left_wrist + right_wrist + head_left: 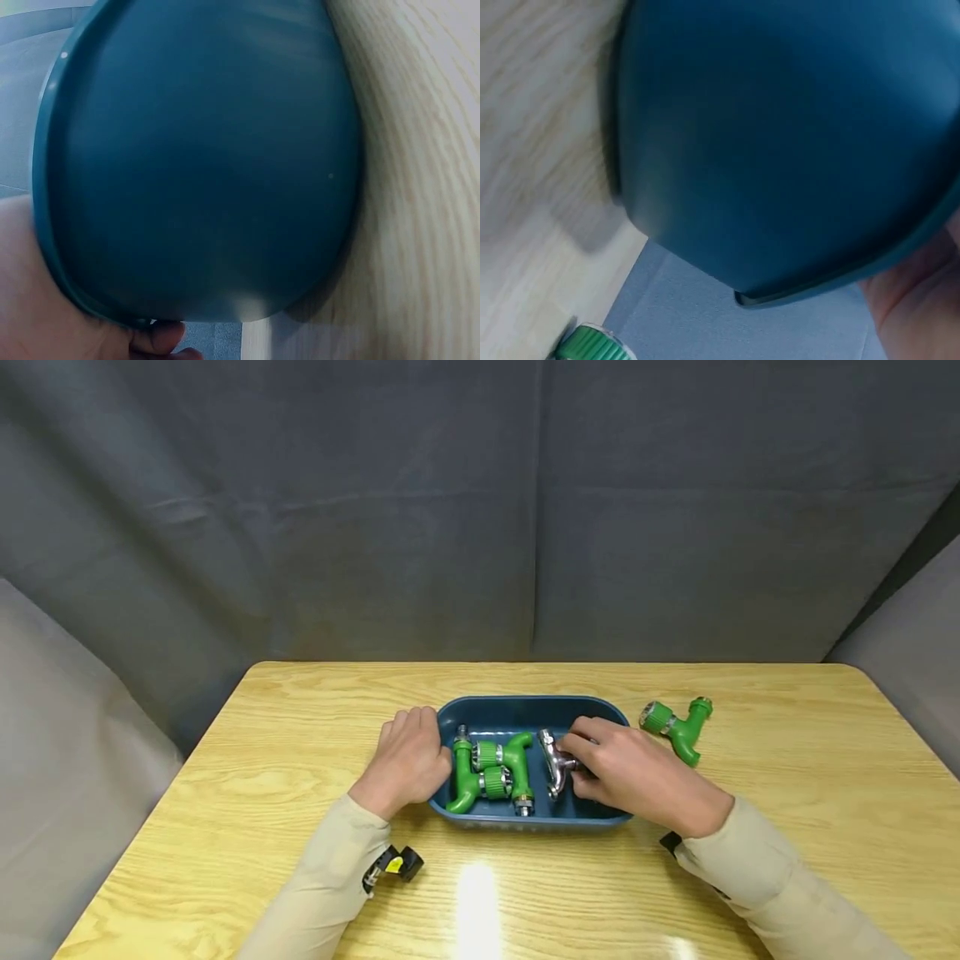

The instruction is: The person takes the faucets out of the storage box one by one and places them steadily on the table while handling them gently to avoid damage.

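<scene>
A dark blue oblong tub (525, 821) stands on the table. My left hand (408, 758) grips its left rim; in the left wrist view curled fingers (161, 339) show at the rim beside the tub wall (202, 165). Inside, at the right end, my right hand (618, 768) pinches a chrome tap (556, 764) by its handle side, which the fingers partly hide. Two green taps lie in the tub's left half: one green tap (467, 781) by the left wall, another green tap (517, 764) beside it. The tub wall (780, 150) hides the right fingertips in the right wrist view.
Another green tap (684, 731) lies on the wooden table (300, 735), right of the tub; its green knob (592, 345) shows in the right wrist view. A dark grey curtain (390, 527) hangs behind the table's back edge.
</scene>
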`<state>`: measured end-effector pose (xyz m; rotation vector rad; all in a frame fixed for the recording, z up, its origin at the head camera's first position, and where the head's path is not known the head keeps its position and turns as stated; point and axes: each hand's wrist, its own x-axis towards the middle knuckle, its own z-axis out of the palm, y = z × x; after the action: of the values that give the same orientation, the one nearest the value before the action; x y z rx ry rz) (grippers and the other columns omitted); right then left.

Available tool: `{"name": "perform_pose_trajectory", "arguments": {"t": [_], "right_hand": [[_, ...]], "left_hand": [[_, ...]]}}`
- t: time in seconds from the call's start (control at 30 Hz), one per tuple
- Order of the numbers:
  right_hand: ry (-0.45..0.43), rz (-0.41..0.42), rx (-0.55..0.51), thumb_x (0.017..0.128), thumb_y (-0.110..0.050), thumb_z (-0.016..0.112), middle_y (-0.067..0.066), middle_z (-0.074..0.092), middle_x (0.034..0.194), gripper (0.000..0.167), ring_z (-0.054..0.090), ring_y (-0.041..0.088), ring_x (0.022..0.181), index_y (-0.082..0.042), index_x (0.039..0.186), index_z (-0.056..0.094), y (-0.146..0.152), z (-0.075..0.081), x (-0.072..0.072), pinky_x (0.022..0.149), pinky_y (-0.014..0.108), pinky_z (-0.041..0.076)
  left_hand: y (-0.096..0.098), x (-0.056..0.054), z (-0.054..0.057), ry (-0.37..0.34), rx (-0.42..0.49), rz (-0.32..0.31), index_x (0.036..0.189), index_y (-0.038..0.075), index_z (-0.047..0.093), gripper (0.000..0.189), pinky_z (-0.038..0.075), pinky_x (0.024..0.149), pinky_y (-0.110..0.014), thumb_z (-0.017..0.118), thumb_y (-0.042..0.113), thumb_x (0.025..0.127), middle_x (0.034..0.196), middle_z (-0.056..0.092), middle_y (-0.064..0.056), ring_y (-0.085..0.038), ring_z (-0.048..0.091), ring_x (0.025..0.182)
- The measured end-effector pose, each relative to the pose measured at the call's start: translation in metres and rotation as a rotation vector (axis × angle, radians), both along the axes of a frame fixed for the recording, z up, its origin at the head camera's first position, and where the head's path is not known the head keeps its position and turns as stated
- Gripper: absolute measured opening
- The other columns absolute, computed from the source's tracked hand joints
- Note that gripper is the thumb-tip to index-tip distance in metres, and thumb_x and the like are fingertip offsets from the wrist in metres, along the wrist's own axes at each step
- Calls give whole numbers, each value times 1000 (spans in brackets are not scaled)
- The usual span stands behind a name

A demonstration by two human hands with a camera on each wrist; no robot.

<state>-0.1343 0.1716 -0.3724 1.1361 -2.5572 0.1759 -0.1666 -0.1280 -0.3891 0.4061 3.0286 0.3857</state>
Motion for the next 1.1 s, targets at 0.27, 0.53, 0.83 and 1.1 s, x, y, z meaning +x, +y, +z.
{"name": "perform_pose_trajectory", "arguments": {"t": [0.27,0.53,0.83,1.1], "right_hand": [[74,22,-62,81,-12,83,3,66,98,27,59,9,82,-5,105,74,15,0,6,64,24,54],[104,45,-85,78,-9,81,4,68,101,30,62,10,85,-5,107,74,20,0,10,65,26,56],[121,79,-129,84,-12,72,5,68,102,25,63,10,84,-6,108,74,27,-1,15,63,24,56],[137,83,-149,104,-28,44,5,69,103,37,64,10,85,-5,109,73,31,2,15,64,27,57]], "left_hand": [[8,-2,-1,19,-1,-26,97,4,45,14,28,77,-34,45,17,92,93,44,-10,-28,38,89],[4,-1,0,10,1,-24,98,4,44,15,27,77,-34,45,17,92,93,44,-10,-28,38,89],[-1,2,1,11,0,-11,100,4,46,17,30,78,-35,45,18,92,95,45,-10,-28,40,91],[-2,2,2,5,0,-7,100,4,46,16,30,79,-35,46,18,92,95,45,-10,-28,40,91]]}}
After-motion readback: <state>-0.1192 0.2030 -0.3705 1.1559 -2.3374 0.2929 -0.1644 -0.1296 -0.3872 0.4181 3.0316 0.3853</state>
